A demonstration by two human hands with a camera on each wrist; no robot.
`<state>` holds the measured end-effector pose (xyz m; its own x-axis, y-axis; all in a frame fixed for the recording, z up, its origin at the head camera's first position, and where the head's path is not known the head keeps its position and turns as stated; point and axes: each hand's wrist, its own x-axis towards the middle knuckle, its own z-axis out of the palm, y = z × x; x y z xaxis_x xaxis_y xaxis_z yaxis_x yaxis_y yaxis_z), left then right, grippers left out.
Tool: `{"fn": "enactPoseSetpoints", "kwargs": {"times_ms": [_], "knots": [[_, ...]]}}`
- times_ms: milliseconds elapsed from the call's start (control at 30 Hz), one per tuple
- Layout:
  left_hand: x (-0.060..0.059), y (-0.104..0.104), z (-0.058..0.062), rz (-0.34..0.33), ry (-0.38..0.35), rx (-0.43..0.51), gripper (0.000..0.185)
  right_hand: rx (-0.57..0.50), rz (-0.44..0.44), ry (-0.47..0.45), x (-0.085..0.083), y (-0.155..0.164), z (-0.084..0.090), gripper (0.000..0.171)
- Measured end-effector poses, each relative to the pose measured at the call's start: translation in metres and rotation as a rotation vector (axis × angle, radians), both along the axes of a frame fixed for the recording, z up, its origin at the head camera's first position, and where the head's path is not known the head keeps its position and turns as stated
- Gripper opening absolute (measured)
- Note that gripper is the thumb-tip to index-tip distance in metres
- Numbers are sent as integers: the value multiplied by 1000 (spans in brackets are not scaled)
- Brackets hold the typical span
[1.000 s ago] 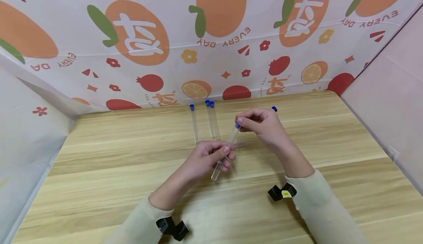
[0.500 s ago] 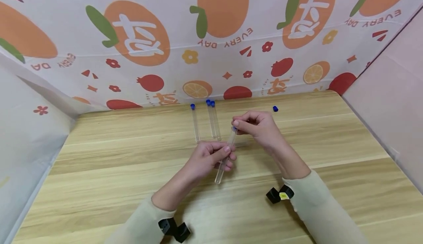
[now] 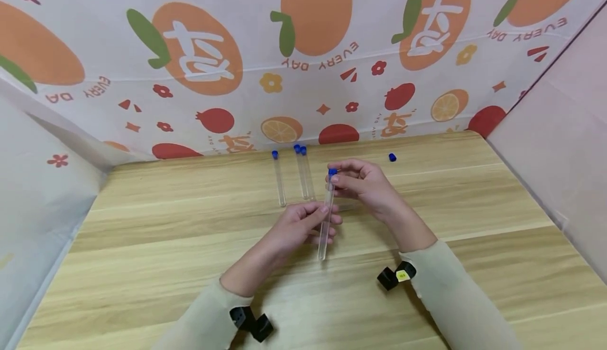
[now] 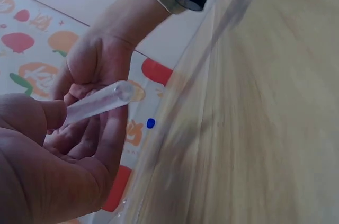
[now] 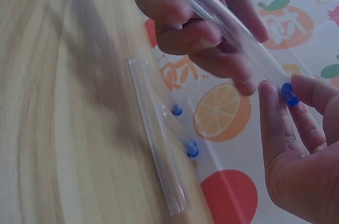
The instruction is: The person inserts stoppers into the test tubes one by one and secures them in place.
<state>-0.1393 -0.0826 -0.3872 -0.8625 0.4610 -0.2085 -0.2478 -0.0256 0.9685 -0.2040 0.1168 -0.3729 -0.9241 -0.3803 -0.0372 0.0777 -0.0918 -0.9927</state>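
Observation:
A clear test tube (image 3: 324,229) with a blue cap (image 3: 332,172) is held above the table, close to upright in the head view. My left hand (image 3: 301,226) grips its middle between thumb and fingers. At the capped top, my right hand (image 3: 362,184) pinches the tube; the right wrist view shows the thumb and fingers around the blue cap (image 5: 289,94). The rounded bottom (image 4: 124,91) sticks out past the left thumb in the left wrist view. Behind the hands, an uncapped tube (image 5: 153,134) lies on the table, partly hidden in the head view.
Three capped test tubes lie toward the back of the wooden table (image 3: 142,265): one on the left (image 3: 280,181) and a touching pair (image 3: 303,173). A loose blue cap (image 3: 392,157) lies at the back right. A fruit-print sheet (image 3: 256,49) hangs behind the table.
The held tube has turned from a slant to nearly upright. My right fingers, which covered the cap half a second ago, now sit slightly lower, leaving the cap's top visible.

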Motion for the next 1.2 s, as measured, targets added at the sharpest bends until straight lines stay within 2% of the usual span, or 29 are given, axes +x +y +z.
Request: {"fn": "enactPoseSetpoints", "kwargs": {"times_ms": [133, 300, 400, 567, 700, 800, 1000, 1200], "knots": [[-10, -4, 3, -11, -3, -2, 41, 50, -23, -18, -12, 0, 0, 33], [-30, -2, 13, -33, -117, 62, 45, 93, -57, -77, -34, 1, 0, 32], [-42, 2, 18, -20, -176, 81, 49, 95, -50, -115, -46, 1, 0, 37], [-62, 6, 20, 72, -251, 101, 49, 95, -45, -189, -59, 4, -5, 47], [-78, 8, 20, 158, -288, 130, 45, 113, -33, -232, -68, 5, -12, 46], [-89, 10, 20, 193, -302, 134, 45, 144, -28, -252, -76, 4, -19, 42], [-105, 15, 18, 197, -285, 70, 53, 190, -69, -275, -93, -3, -31, 39], [-111, 17, 18, 215, -261, 10, 61, 354, -135, -193, -103, -17, -32, 36]]}}
